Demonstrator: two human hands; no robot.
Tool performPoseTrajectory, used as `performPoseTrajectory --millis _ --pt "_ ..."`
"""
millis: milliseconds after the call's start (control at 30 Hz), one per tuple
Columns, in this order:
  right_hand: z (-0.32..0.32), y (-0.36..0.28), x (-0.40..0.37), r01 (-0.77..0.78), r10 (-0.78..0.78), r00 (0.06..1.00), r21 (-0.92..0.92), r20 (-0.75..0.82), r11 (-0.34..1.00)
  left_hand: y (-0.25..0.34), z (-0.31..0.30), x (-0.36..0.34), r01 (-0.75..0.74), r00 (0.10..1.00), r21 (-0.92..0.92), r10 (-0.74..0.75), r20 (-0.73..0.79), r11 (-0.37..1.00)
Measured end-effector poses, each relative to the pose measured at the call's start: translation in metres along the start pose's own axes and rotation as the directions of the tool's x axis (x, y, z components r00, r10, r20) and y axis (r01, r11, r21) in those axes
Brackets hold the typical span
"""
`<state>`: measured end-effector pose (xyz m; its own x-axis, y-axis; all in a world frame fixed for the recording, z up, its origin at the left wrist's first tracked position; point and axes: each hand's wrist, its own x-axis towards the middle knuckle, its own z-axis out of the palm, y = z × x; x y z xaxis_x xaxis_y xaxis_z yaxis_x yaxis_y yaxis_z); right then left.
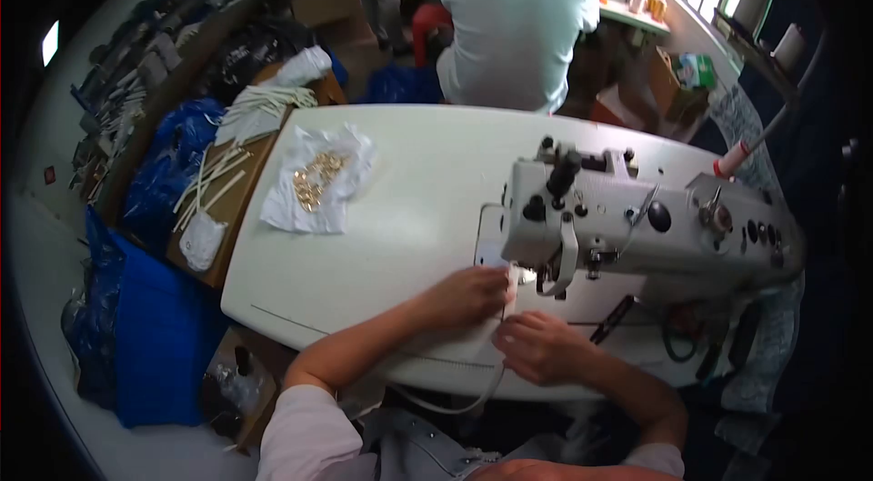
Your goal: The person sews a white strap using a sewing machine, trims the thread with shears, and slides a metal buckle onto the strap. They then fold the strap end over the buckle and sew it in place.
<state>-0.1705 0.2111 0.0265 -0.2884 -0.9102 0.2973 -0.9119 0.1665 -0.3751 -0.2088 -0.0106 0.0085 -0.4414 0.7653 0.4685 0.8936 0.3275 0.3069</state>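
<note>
Lower centre: white strap (473,405), one end looped off the table (409,163) edge, the other laid flat at the needle. Left hand (468,295) closed down on it and right hand (541,346) pinching it, apparently to keep it straight. Beyond: sewing machine (637,217) at centre right; gold fittings (316,179) on plastic at upper left, within reach.

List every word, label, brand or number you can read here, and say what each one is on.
No text can be read.
Sewing machine: no brand or number can be made out on its body.
Green box at the back: print too blurred to read.
Yellow bottles on the far shelf: labels too small to read.
</note>
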Motion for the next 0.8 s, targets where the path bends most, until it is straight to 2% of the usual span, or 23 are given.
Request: performPoseTrajectory --millis 33,100,167,300,367,433,467,500,533,567,600,633,667,700,733,767,800 --pt "0.003 0.003 -0.001 0.004 -0.004 1.0 0.004 -0.016 1.0 0.002 0.001 -0.004 0.011 0.999 0.018 -0.012 0.052 1.0" --pt "-0.006 -0.006 0.001 -0.003 0.012 0.992 -0.074 0.122 0.997 0.003 0.011 -0.013 0.0 0.992 0.028 -0.004 0.125 1.0" --pt "-0.003 -0.009 0.004 0.061 -0.046 0.991 -0.123 0.123 0.99 0.001 0.014 -0.012 -0.035 0.99 0.065 0.025 0.141 0.997" --pt "-0.005 -0.019 0.006 0.122 -0.102 0.988 -0.19 0.113 0.974 0.003 0.008 -0.012 -0.051 0.989 0.015 0.048 0.14 0.999" --pt "0.005 -0.022 0.001 0.107 -0.104 0.994 -0.255 0.023 0.961 0.002 0.003 -0.016 -0.069 0.981 -0.048 0.077 0.176 0.996" --pt "0.01 -0.026 -0.007 0.072 -0.093 0.994 -0.308 -0.056 0.949 0.006 -0.001 -0.018 -0.047 0.99 0.031 0.043 0.132 0.998" --pt "0.004 -0.025 -0.007 0.119 -0.111 0.993 -0.341 0.041 0.933 0.005 0.0 -0.018 -0.061 0.986 0.001 0.06 0.158 0.998" --pt "0.001 -0.024 -0.008 0.165 -0.125 0.983 -0.363 0.133 0.917 0.004 0.0 -0.018 -0.009 0.986 0.013 0.007 0.164 1.0" --pt "0.0 -0.028 -0.007 0.121 -0.093 0.991 -0.348 0.097 0.93 0.004 0.0 -0.02 0.041 0.983 0.03 -0.046 0.18 0.999" --pt "-0.001 -0.032 -0.003 0.115 -0.064 0.987 -0.356 0.15 0.928 0.004 -0.002 -0.021 0.024 0.973 0.01 -0.026 0.229 1.0" --pt "0.001 -0.034 -0.002 0.113 -0.039 0.979 -0.368 0.202 0.923 0.003 -0.006 -0.02 0.077 0.965 -0.044 -0.063 0.253 0.996" --pt "0.007 -0.032 -0.003 0.074 -0.016 0.987 -0.364 0.161 0.928 0.002 -0.01 -0.017 0.131 0.956 -0.089 -0.102 0.275 0.987" --pt "0.014 -0.028 -0.004 0.116 -0.072 0.989 -0.365 0.132 0.924 0.002 -0.011 -0.014 0.115 0.946 -0.092 -0.081 0.315 0.989" --pt "0.02 -0.025 -0.005 0.162 -0.132 0.986 -0.367 0.105 0.916 0.002 -0.012 -0.014 0.172 0.944 -0.133 -0.125 0.305 0.976" --pt "0.022 -0.025 -0.006 0.136 -0.117 0.99 -0.356 0.073 0.925 0.004 -0.011 -0.016 0.237 0.939 -0.178 -0.178 0.295 0.955" --pt "0.02 -0.025 -0.009 0.148 -0.143 0.989 -0.354 0.042 0.923 0.007 -0.01 -0.018 0.242 0.93 -0.181 -0.175 0.322 0.953" --pt "0.019 -0.024 -0.011 0.156 -0.163 0.987 -0.357 0.012 0.921 0.009 -0.008 -0.016 0.548 0.835 -0.459 -0.428 0.345 0.699"
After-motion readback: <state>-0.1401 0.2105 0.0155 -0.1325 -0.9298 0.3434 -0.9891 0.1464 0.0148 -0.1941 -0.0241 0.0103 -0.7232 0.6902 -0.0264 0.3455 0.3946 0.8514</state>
